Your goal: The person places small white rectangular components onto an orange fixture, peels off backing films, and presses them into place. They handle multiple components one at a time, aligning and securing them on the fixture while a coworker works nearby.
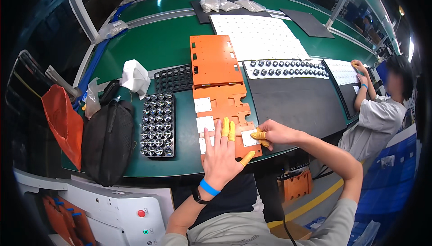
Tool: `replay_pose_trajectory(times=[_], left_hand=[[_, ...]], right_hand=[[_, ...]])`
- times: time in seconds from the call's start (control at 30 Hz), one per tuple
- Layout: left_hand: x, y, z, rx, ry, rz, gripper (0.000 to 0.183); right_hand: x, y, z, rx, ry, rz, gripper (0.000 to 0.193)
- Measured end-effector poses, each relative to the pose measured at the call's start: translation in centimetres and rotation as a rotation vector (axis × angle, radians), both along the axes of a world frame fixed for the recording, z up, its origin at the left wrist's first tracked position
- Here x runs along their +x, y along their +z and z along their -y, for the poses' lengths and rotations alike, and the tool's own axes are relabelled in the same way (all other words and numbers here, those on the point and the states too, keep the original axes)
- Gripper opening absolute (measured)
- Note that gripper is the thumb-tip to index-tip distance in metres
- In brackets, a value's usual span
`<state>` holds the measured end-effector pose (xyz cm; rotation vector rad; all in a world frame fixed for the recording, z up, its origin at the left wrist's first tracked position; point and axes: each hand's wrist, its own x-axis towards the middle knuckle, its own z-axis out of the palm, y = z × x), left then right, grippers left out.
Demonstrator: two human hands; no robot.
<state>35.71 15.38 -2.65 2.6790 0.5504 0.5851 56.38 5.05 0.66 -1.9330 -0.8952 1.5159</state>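
My left hand (220, 156) lies with fingers spread on an orange fixture plate (220, 93), yellow finger cots on some of its fingers. Beneath and beside it, several white square boards (203, 104) sit along the plate's left side; the nearest one is partly covered by the hand. My right hand (275, 132), also in yellow cots, pinches the right edge of another white square board (249, 138) at the plate's near right corner. That board rests on or just over the plate; which of the two I cannot tell. An orange panel (213, 61) adjoins the plate's far end.
Left of the fixture stands a black tray of round lenses (157, 126), with an empty-looking black tray (173, 79) behind. A black bag (109, 142) lies farther left. Right are a dark mat (292, 111), a white sheet with black rings (288, 69) and a co-worker (378, 111).
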Motion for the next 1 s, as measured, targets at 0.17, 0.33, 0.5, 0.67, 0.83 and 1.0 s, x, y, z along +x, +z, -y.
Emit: replay_pose_trajectory(times=[0.17,0.33,0.5,0.67,0.83,1.0], left_hand=[[0.0,0.2,0.0,0.003,-0.004,0.004,0.090],[0.0,0.1,0.0,0.009,0.001,0.015,0.090],[0.0,-0.1,0.0,0.015,0.004,0.018,0.089],[0.0,0.1,0.0,-0.006,-0.001,0.007,0.090],[0.0,0.1,0.0,-0.007,-0.006,-0.012,0.091],[0.0,0.0,0.1,-0.005,-0.008,-0.015,0.093]], right_hand=[[0.5,-0.8,0.6,0.142,0.023,0.011,0.032],[0.9,-1.4,0.6,0.180,0.028,-0.077,0.030],[1.1,-2.0,0.8,0.212,0.014,-0.124,0.029],[1.2,-2.9,1.2,0.244,-0.019,-0.174,0.027],[1.0,-2.7,1.0,0.237,-0.036,-0.207,0.022],[1.1,-2.3,0.8,0.146,-0.113,-0.248,0.024]])
